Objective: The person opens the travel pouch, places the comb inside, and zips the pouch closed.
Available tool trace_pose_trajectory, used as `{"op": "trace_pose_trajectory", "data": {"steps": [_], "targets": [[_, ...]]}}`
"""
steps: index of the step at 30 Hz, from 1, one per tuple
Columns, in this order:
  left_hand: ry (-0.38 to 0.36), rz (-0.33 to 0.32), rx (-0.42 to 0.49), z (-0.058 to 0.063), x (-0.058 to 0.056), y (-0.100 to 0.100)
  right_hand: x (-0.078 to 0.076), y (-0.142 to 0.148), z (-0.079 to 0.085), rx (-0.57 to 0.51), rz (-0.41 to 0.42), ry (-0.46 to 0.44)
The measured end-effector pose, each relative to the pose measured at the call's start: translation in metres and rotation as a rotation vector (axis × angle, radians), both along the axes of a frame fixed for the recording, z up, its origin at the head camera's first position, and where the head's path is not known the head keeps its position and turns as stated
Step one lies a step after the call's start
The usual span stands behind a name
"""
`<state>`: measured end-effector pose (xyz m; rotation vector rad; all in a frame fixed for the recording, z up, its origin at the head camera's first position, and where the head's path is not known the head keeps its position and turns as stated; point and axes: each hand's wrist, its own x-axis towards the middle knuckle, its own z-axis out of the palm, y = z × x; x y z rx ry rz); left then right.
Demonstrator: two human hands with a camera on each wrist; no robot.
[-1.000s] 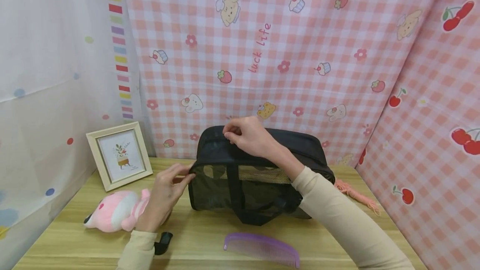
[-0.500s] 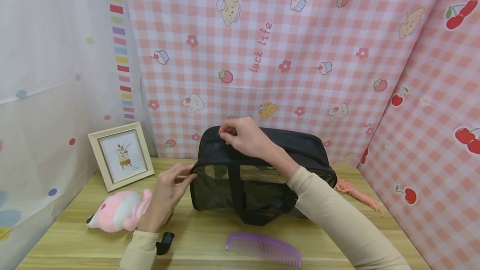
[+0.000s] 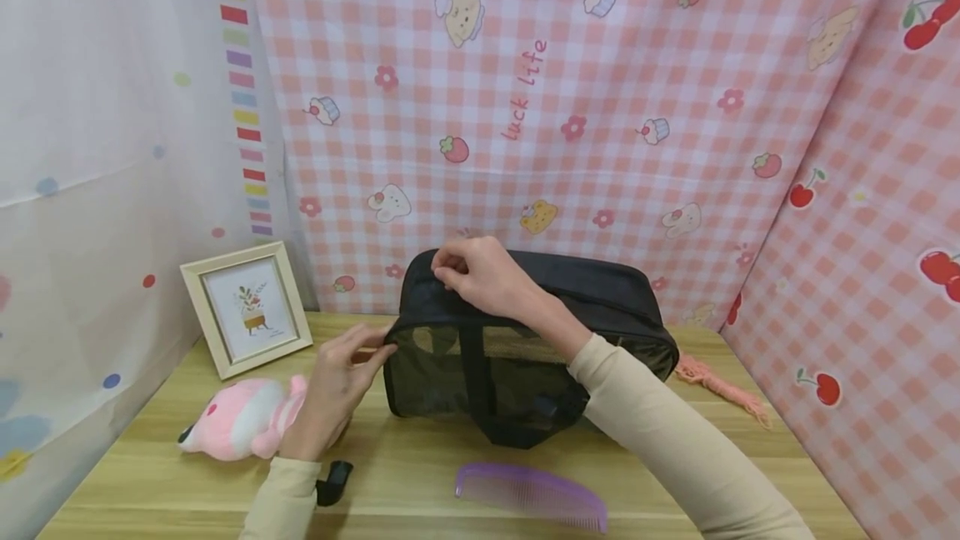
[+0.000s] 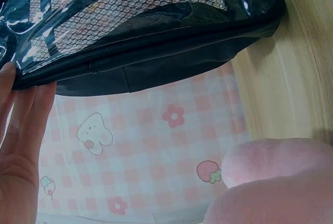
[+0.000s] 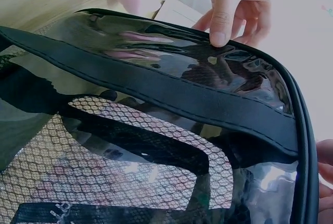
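A black see-through toiletry bag (image 3: 435, 382) with mesh panels and a strap handle stands on the table in the head view. My left hand (image 3: 337, 382) pinches its upper left corner, thumb in front and fingers behind. In the left wrist view, those fingers (image 4: 26, 125) lie along the piped edge. My right hand (image 3: 487, 273) is over the bag's top at the left, its thumb and fingertips pinching the zipper pull, which the fingers hide. The right wrist view shows the left hand (image 5: 229, 15) at one edge and the right fingers (image 5: 325, 172) at another.
A purple comb (image 3: 532, 494) lies in front of the bag. A pink plush toy (image 3: 232, 423) and a small black object (image 3: 334, 483) are near the left forearm. Behind them stands a picture frame (image 3: 247, 311). Coral yarn (image 3: 720, 390) lies right of the bag. Patterned cloth (image 3: 570, 173) hangs behind.
My right hand has slid a little to the left along the bag's top. The left hand keeps its hold on the corner. The whole head view has shifted slightly.
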<state>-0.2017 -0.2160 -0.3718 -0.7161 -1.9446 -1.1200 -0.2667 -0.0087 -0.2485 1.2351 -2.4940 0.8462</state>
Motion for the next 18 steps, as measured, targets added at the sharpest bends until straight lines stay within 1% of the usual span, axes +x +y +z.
{"op": "trace_pose_trajectory", "data": {"steps": [4,9,13,18], "targets": [[-0.012,0.003,0.002,0.004,0.003,0.001,0.002,0.004,0.000,0.009,-0.021,-0.050],[-0.014,-0.004,0.004,0.004,0.003,0.001,0.010,0.016,-0.003,-0.009,-0.037,-0.152],[-0.022,0.000,0.008,0.003,0.004,0.002,0.018,0.029,-0.010,-0.064,-0.027,-0.184],[-0.025,-0.001,0.010,0.003,0.003,0.001,0.031,0.050,-0.019,-0.189,0.013,-0.187]]}}
